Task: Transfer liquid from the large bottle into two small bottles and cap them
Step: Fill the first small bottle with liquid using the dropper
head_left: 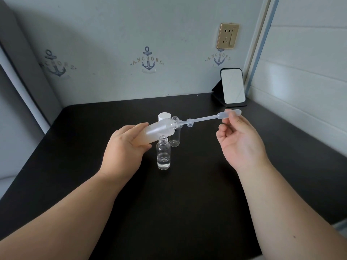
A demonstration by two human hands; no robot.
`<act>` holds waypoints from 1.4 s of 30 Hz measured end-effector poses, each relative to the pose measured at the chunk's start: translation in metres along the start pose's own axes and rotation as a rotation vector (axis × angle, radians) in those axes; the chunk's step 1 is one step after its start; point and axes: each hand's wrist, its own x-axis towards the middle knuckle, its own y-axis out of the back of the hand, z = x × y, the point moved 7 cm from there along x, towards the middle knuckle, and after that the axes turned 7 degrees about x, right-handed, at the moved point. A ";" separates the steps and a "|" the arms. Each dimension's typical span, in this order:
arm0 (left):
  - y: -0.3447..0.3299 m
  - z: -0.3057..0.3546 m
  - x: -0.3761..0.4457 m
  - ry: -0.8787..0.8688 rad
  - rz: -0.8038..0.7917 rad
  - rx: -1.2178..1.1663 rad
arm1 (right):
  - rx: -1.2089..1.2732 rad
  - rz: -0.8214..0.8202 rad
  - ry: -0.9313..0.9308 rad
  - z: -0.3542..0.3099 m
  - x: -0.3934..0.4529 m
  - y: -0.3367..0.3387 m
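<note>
My left hand (124, 145) grips the large frosted bottle (159, 129), tilted almost flat above the table with its open neck pointing right. My right hand (238, 137) pinches the bulb of a clear plastic pipette (206, 119), whose thin tip enters the large bottle's neck. A small clear bottle (163, 155) stands uncapped just below the large bottle, with a little liquid at its bottom. A second small clear bottle (175, 136) stands uncapped behind it, partly hidden. A white cap (164, 116) sits behind the large bottle. A small clear cap (190, 122) lies near the pipette's stem.
The black table (187, 194) meets a wall with anchor prints at the back. A small standing mirror (232, 87) is at the back right corner. A wall socket (227, 36) is above it. The table's left edge runs diagonally.
</note>
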 end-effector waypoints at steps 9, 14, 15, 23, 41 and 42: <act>0.003 -0.003 0.000 0.050 0.021 -0.030 | 0.167 0.155 0.058 -0.010 0.001 0.014; 0.006 -0.005 0.000 0.098 0.022 -0.076 | 0.254 0.162 0.069 -0.012 0.000 0.015; 0.006 -0.005 0.000 0.103 0.022 -0.094 | 0.272 0.170 0.068 -0.012 0.000 0.016; 0.002 -0.007 0.000 0.141 -0.008 -0.223 | 0.267 0.173 0.061 -0.010 0.000 0.015; -0.003 -0.013 0.001 0.247 -0.034 -0.260 | 0.163 0.145 0.037 -0.006 0.003 0.012; -0.003 -0.013 0.000 0.250 -0.042 -0.291 | 0.158 0.141 0.037 -0.005 0.004 0.012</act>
